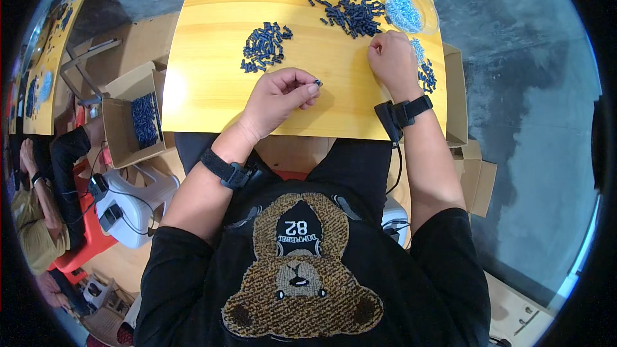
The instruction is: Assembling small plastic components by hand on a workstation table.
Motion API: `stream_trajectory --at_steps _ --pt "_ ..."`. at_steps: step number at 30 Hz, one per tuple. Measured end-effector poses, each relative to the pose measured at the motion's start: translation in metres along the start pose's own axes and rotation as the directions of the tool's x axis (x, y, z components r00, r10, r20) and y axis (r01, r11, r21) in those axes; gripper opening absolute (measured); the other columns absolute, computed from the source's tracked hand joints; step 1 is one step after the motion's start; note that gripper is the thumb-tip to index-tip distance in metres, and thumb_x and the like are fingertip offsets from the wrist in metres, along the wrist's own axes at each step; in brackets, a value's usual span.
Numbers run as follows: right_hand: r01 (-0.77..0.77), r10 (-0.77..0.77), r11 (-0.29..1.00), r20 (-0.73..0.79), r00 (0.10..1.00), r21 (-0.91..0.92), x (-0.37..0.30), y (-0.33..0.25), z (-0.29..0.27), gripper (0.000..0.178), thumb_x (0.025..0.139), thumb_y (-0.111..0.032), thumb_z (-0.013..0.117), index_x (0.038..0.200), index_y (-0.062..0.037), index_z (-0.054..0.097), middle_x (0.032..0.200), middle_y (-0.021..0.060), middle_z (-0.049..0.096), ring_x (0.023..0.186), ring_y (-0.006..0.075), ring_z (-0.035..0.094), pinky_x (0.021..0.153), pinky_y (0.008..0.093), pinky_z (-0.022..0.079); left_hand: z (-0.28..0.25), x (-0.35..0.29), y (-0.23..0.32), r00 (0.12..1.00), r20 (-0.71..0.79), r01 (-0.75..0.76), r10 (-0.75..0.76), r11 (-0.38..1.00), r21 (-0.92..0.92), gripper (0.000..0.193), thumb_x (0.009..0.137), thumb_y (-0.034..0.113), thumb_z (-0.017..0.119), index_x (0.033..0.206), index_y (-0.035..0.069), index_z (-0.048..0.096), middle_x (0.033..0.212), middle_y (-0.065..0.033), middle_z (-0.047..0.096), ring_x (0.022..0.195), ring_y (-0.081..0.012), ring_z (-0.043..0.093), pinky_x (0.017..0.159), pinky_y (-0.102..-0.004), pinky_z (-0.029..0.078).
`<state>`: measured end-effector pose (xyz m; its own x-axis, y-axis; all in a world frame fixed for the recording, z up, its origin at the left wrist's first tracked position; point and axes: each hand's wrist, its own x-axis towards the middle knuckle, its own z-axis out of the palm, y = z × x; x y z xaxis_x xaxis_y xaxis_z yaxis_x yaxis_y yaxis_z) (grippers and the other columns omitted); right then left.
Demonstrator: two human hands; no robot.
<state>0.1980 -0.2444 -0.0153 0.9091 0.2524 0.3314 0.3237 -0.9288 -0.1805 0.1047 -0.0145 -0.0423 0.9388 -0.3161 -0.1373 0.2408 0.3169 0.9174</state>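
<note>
My left hand (280,97) is closed near the front edge of the yellow table (212,90). Between its thumb and forefinger is a small dark plastic piece (318,82). My right hand (393,59) has curled fingers and rests beside the near edge of a heap of small black pieces (355,16); whatever its fingertips hold is hidden. Just beyond that hand stands a clear round dish (436,20) of light blue small parts (403,13). Farther left lies a second heap of dark pieces (265,46), beyond my left hand.
By the table's right edge are loose light blue parts (418,48) and dark pieces (427,78). A cardboard box (122,112) holding dark pieces stands left of the table, another box (456,99) to the right. A white stool (138,231) and a seated co-worker (48,212) are at left.
</note>
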Motion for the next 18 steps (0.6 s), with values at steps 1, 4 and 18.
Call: stream_trajectory --at_steps 1,4,18 --pt "0.012 -0.012 1.000 0.002 1.000 -0.003 -0.001 -0.002 -0.002 0.010 0.073 -0.010 0.057 0.068 -0.0025 0.063 0.075 0.0139 0.060 0.080 0.0316 0.057 0.070 0.0407 0.049 0.000 0.000 0.000 1.000 0.004 -0.001 0.001 1.000 -0.007 0.015 0.087 0.013 0.062 0.095 0.001 0.060 0.083 -0.0046 0.063 0.073 -0.0102 0.058 0.067 -0.0235 0.047" --pt "0.039 -0.039 0.999 0.006 0.999 0.019 -0.004 -0.001 0.001 0.010 0.072 -0.009 0.057 0.067 -0.0026 0.062 0.074 0.0137 0.060 0.079 0.0315 0.057 0.070 0.0409 0.048 0.000 0.000 0.000 1.000 0.006 -0.009 0.009 1.000 0.001 0.015 0.087 0.013 0.062 0.096 0.001 0.060 0.083 -0.0046 0.063 0.073 -0.0100 0.058 0.067 -0.0233 0.047" --pt "0.096 -0.128 0.930 0.068 0.989 0.355 -0.039 -0.047 -0.021 0.008 0.072 -0.009 0.059 0.071 -0.0022 0.055 0.070 0.0145 0.058 0.070 0.0325 0.057 0.063 0.0410 0.046 0.003 -0.002 -0.003 0.999 -0.036 0.001 -0.001 1.000 -0.009 0.014 0.088 0.011 0.060 0.097 0.000 0.060 0.083 -0.0052 0.064 0.073 -0.0097 0.058 0.067 -0.0229 0.047"
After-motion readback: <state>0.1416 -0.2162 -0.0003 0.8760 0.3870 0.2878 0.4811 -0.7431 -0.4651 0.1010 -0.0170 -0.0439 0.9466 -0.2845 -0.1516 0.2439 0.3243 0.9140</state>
